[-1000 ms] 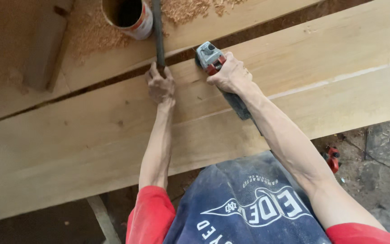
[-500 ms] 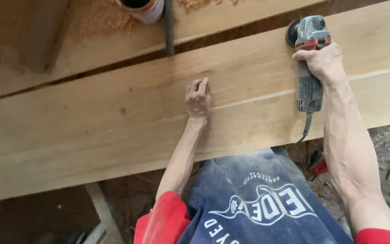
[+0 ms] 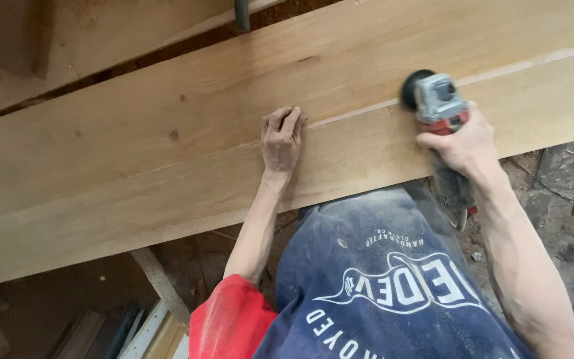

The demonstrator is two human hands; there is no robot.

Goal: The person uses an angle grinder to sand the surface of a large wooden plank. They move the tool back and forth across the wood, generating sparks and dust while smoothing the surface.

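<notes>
Head view: at left, the left hand lies flat on the wide wooden plank, fingers released and spread, seemingly to steady it. Further right, the right hand grips the red-and-grey angle grinder, disc against the plank's pale seam.

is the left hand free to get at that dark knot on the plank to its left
Probably yes: the left hand lies flat on the plank, holding nothing, and only bare wood separates it from the knot.

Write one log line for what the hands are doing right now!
left hand: flat on plank | right hand: grips sander | sander: on plank
</notes>
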